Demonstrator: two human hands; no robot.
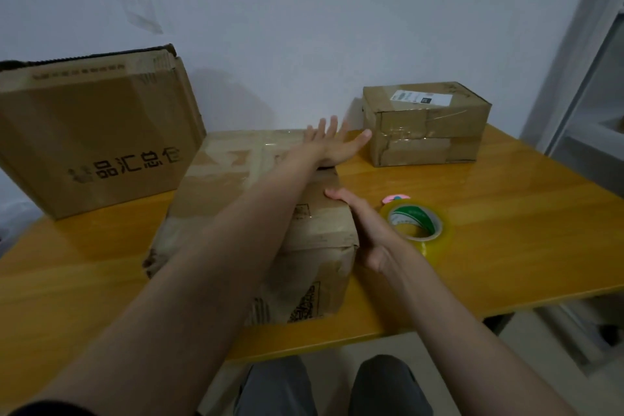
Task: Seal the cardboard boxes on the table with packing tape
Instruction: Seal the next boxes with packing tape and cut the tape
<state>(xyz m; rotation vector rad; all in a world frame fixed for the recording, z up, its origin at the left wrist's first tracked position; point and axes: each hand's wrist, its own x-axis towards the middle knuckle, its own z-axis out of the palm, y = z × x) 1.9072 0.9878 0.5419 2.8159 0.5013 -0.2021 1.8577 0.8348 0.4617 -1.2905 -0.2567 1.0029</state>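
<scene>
Middle box (236, 199): sits on the bench (506, 230) right in front of me, its long axis running away from me toward the wall, its top shiny with tape.
Left hand (332, 145): reached across the middle box to its far right corner, fingers (326, 128) straight and spread, lying flat, holding nothing.
Right hand (363, 223): pressed flat against the middle box's right side, fingers straight, gripping nothing.
Tape roll (417, 224): just right of the middle box, beside my right hand, so that hand is the nearer one, I judge, for picking it up.
Small box (427, 123): beyond the middle box to its right, already taped.
Large box (98, 132): left of the middle box, by the wall.
Pink thing (395, 198): just behind the tape roll; I cannot tell what.
</scene>
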